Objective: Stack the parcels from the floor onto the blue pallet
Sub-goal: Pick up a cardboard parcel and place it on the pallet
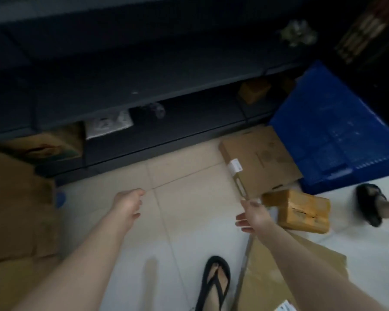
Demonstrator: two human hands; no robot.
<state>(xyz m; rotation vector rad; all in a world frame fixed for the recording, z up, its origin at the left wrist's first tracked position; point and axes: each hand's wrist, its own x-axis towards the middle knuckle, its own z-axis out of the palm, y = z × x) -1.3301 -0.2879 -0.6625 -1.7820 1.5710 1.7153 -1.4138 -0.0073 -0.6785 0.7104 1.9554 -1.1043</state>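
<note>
Head view, looking down at a tiled floor [189, 232] beside dark shelving [144, 86]. The blue pallet [337, 131] lies at upper right, and the part of its deck in view is bare. A flat cardboard parcel [263, 158] lies with its far edge against or over the pallet's near corner; which of the two cannot be told. A small taped parcel [301, 212] sits just beside it on the floor, off the pallet. Both arms are extended, probably to take the flat parcel by two sides. The right hand [254, 217] has straight fingers, grip apart, one fingertip at the parcel's near corner; blur leaves contact uncertain. The left hand [129, 204] hangs over bare tile, well apart from the parcel, fingers loosely bent, its grip holding nothing. A large box [16, 209] at left and a cardboard sheet [279, 279] under the right forearm are cut off by the frame. The shelf contents are too dark to identify. A sandalled foot [216, 281] stands below centre; a second foot [368, 205] at right is blurred.
</note>
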